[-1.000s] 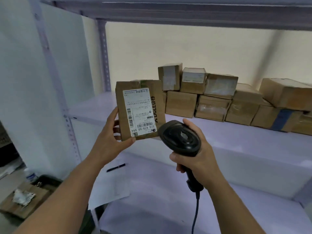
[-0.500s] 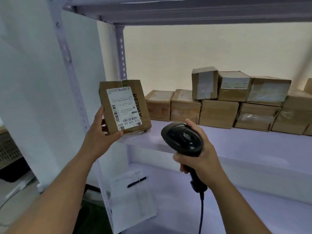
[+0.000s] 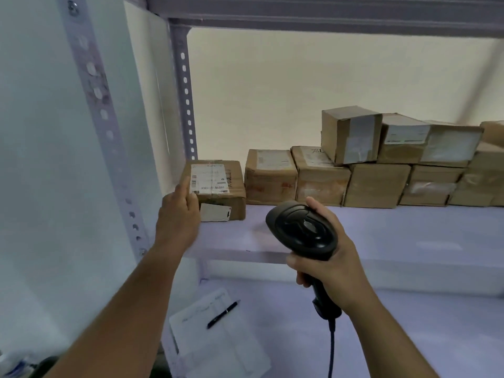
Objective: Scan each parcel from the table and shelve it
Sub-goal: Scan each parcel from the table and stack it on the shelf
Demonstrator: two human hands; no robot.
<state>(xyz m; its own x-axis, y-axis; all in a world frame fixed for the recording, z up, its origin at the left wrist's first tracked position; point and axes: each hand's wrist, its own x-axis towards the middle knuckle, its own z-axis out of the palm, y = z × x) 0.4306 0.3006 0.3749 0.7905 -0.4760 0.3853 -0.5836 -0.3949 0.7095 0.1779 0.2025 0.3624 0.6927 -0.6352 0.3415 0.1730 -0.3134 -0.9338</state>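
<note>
Parcel (image 3: 218, 184) noted lying flat on the middle shelf (image 3: 381, 230), label (image 3: 208, 178) upward. It sits at the left end of a row of boxes (image 3: 321, 175), just beside the nearest one and close to the corner post (image 3: 186, 91). Placement is judged to extend the row, with the label kept readable.

Left hand (image 3: 178, 214) is laid against the parcel's left front corner, one digit stretched onto the top edge by the label. The other fingers are hidden, so grip or mere push cannot be told.

Scanner (image 3: 302, 230) is held low in the right hand (image 3: 330, 266), fingers wrapped round the handle, cable (image 3: 331, 350) hanging. It is judged parked until the next parcel.

Materials:
- Parcel: brown cardboard, taped, box-shaped, white paper label.
- Scanner: black moulded plastic, rounded head.
- Shelf: smooth, pale lilac.
</note>
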